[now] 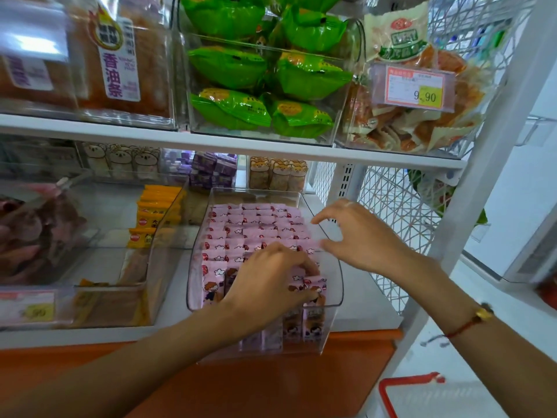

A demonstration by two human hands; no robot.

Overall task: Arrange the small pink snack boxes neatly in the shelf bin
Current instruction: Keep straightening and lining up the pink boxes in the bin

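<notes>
Pink snack boxes (241, 233) fill the clear shelf bin (337, 285) on the lower shelf, packed in close rows from the back wall to the front. Back rows look level and square; the front rows stand upright with the cartoon face outward, and those near the front-right corner sit slightly uneven.

Left hand (271, 282) is inside the bin at the front-right, fingers curled down over the tops of the front boxes, fingertips gripping one or two. Exactly how many it holds cannot be told. Right hand (358, 236) hovers over the bin's right wall, fingers spread and loosely bent, thumb and forefinger narrow over a box edge at the right side of a middle row; whether it actually pinches it is unclear.

Judgement: step in hand is seating the last front-right boxes into line. To do it well: keep the left hand's grip light, press boxes straight down until tops match their neighbours, then nudge them leftward to close gaps. The right hand should steady the adjoining row so it does not tip forward.

Around: yellow packets (150, 218) in the next bin left, green packets (256, 86) on the shelf above, a price tag (413, 86) on the upper right bin, a red basket (391, 393) below
</notes>
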